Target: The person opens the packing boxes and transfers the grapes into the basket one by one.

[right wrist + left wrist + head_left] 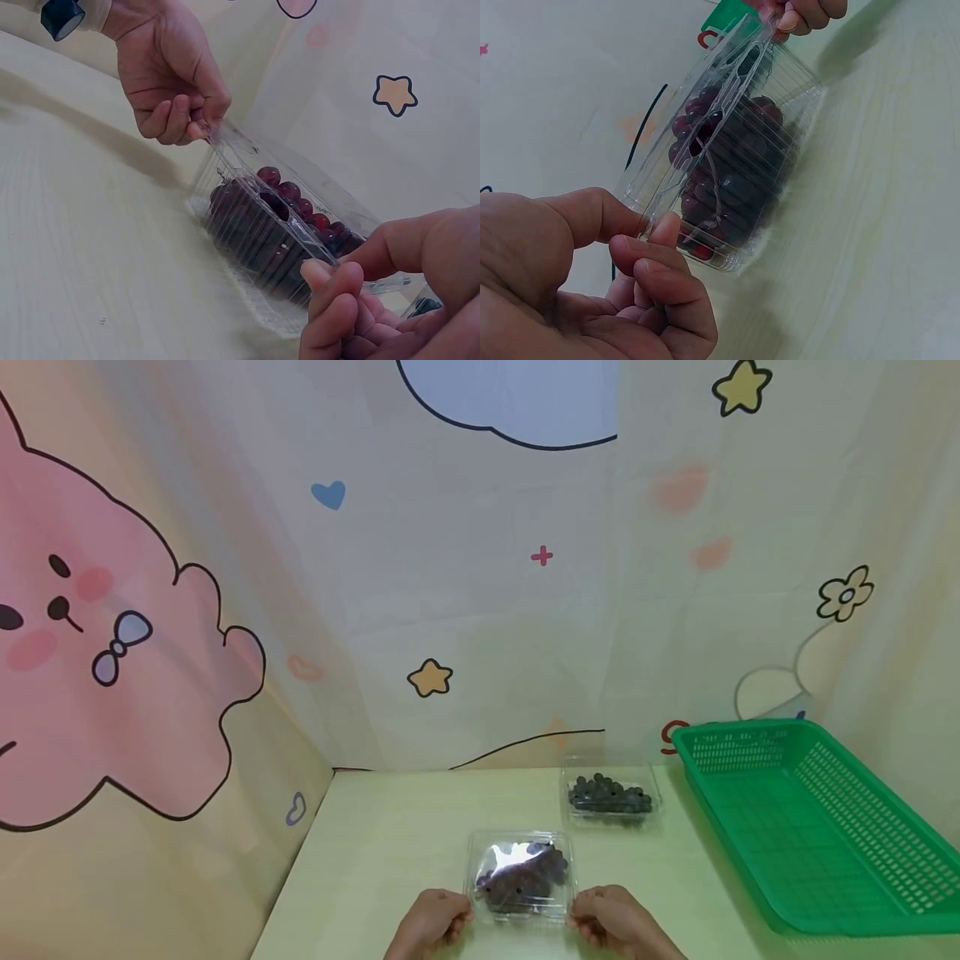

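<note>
A clear plastic clamshell box (522, 877) of dark red grapes (727, 165) sits on the pale table before me, its lid down over the fruit. My left hand (432, 920) pinches the rim at the near left corner between thumb and curled fingers. At the near right corner, my right hand (618, 920) pinches the rim the same way. Both wrist views show the thumbs on top of the lid edge and fingers beneath it. Whether the lid is fully latched I cannot tell.
A second clear box of grapes (611, 795) stands farther back, slightly right. To the right lies a large green plastic basket (750, 852) with perforated sides. A printed curtain (480, 610) hangs behind the table's back edge and along the left side.
</note>
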The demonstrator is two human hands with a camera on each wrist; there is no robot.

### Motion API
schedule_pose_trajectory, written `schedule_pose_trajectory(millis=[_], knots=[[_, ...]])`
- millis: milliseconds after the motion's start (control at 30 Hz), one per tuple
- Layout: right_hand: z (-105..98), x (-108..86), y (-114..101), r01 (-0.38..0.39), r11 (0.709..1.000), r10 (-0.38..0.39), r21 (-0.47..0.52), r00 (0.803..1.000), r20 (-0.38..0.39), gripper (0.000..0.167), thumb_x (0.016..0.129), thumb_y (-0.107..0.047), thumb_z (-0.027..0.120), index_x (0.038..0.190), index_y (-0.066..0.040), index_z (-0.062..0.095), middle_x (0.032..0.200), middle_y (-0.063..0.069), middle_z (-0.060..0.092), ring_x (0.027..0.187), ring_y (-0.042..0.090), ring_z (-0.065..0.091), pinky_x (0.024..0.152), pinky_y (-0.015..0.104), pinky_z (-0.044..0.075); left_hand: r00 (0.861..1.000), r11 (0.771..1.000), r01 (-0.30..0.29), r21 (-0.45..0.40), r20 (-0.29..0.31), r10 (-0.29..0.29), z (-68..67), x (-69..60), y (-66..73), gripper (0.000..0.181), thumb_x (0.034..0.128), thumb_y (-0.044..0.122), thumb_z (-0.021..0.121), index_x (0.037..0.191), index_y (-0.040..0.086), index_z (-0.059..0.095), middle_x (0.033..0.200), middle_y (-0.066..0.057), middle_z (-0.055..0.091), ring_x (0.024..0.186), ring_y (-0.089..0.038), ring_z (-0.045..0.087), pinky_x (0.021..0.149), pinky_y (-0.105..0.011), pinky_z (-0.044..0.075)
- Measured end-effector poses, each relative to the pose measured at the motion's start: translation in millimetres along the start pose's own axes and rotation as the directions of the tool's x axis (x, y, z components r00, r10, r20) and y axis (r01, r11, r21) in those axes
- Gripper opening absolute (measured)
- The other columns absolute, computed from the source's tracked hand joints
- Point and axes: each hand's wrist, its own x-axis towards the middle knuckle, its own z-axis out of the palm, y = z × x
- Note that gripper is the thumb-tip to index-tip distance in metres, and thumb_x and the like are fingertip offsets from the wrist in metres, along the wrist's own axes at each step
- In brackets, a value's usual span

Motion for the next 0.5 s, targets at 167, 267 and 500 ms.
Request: schedule_pose_trajectory(millis=[167, 267, 500], knots=[[-3, -5.3, 5, 0.012, 1.0, -0.014, 0.02, 0.998, 0.067, 0.015, 0.099, -0.003, 0.058, 0.091, 0.001, 0.069, 0.077, 0.004, 0.066, 0.062, 0.009, 0.05, 0.059, 0.02, 0.043, 0.999, 0.999, 0.027, 0.03, 0.017, -0.027, 0.8, -6.2, 0.6, 0.017, 0.0838, 0.005, 0.06, 0.068, 0.008, 0.066, 0.057, 0.005, 0.049, 0.051, -0.005, 0.043, 0.048, -0.016, 0.035], [-4, -7.7, 7, -0.006, 1.0, 0.005, 0.008, 0.998, 0.06, 0.016, 0.1, -0.004, 0.058, 0.092, 0.002, 0.07, 0.077, 0.005, 0.067, 0.062, 0.009, 0.05, 0.06, 0.02, 0.044, 0.999, 0.997, 0.044, 0.057, 0.027, -0.046, 2.0, -9.9, 0.3, 0.018, 0.0848, 0.006, 0.06, 0.068, 0.009, 0.066, 0.057, 0.006, 0.048, 0.051, -0.005, 0.041, 0.047, -0.015, 0.032], [-6, -12.0, 12, -0.01, 0.997, 0.014, -0.081, 0.999, 0.04, 0.017, 0.098, -0.007, 0.059, 0.088, -0.001, 0.071, 0.071, 0.001, 0.061, 0.062, 0.009, 0.051, 0.059, 0.02, 0.043, 0.999, 0.993, 0.036, 0.117, 0.027, -0.039, 4.4, -15.9, -2.0, 0.019, 0.0883, 0.006, 0.059, 0.074, 0.004, 0.071, 0.057, 0.007, 0.049, 0.051, -0.004, 0.042, 0.048, -0.015, 0.033]])
